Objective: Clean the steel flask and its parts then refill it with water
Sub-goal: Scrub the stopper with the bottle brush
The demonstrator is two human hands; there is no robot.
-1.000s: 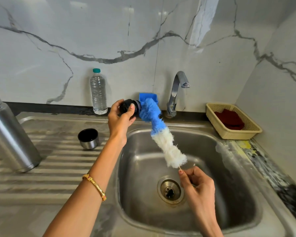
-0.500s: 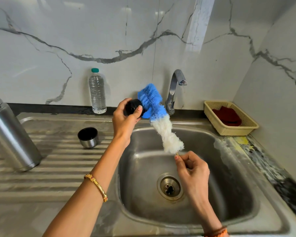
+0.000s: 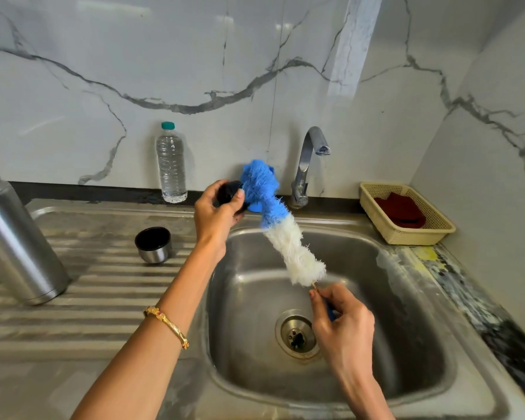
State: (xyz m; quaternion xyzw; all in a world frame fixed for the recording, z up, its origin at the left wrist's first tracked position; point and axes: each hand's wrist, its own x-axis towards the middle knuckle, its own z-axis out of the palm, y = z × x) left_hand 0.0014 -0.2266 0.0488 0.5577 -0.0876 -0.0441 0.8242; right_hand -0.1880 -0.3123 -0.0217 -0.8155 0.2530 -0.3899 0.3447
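- Holding the black stopper [image 3: 229, 194] in our left hand [image 3: 214, 216], we keep it raised over the far-left rim of the sink [image 3: 437, 386], with fingers and thumb curled round it so that little of it shows.
- We pinch the handle of the bottle brush [image 3: 281, 231] in our right hand [image 3: 344, 324], fingers closed tight on the thin stem just below the white bristles.
- Its long axis runs up and away from our right fingertips, slanting left; the blue head presses against the stopper just beside our left thumb.
- We judge the scrub turns on this line: the brush must push along its axis into the stopper while the left hand braces.
- The steel flask [image 3: 19, 244] stands tilted well left of both hands, nearer the left; its cup [image 3: 153, 244] sits between.
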